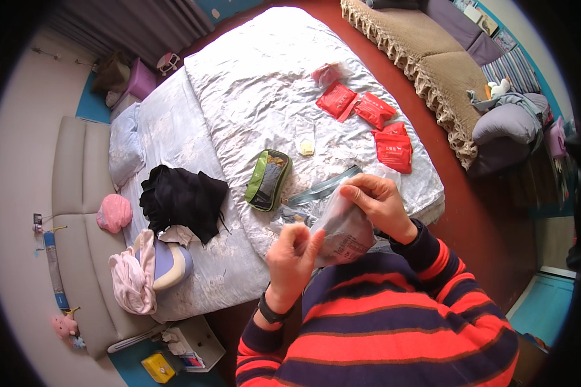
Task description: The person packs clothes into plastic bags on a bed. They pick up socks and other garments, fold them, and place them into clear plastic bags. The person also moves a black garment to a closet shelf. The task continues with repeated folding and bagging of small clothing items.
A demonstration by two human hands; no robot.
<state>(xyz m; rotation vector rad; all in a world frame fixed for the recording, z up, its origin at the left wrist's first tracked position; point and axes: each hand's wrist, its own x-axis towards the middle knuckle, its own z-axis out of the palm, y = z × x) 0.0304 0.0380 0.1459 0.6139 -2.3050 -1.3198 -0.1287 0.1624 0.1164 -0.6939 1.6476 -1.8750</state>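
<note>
A translucent plastic bag with printed writing hangs close before my body. One end of its upper edge is pinched between the thumb and fingers of my left hand. My right hand grips the other end, higher and to the right. Something pinkish shows faintly through the plastic. Just beyond, on the bed, lies a clear pouch with a grey-blue zip strip, partly covered by my hands and the bag. Left of it is a green zipped packing cube with a mesh window and folded cloth inside.
Several red packets lie along the bed's right side, near a small clear packet. Black clothing, a pink garment and a purple-and-cream cushion lie on the bed. A covered sofa stands across the red floor.
</note>
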